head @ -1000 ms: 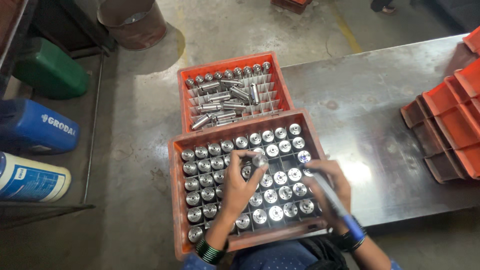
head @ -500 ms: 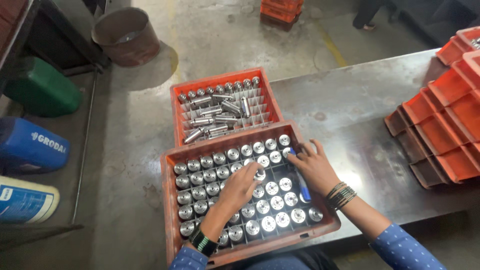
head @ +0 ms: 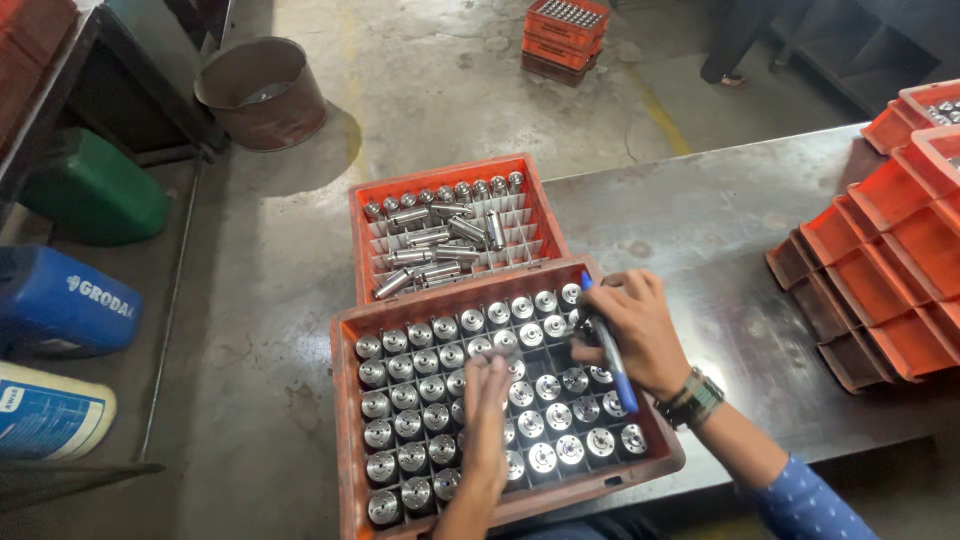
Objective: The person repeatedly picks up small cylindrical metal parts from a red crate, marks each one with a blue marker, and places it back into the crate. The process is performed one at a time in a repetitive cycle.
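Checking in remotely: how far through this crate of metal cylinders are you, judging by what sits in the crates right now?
Done: the near crate has nearly every divider cell filled with upright metal cylinders. In hand: the right hand holds a blue marker over the crate's far right cells; the left hand rests on the middle rows. Left: the far crate holds one upright row and loose cylinders lying across mostly empty cells.

A grey metal table [head: 700, 230] carries two orange crates: the near crate [head: 345, 420] filled with upright metal cylinders, the far crate [head: 365, 235] just behind it. Stacked empty orange trays [head: 880, 270] sit at its right.
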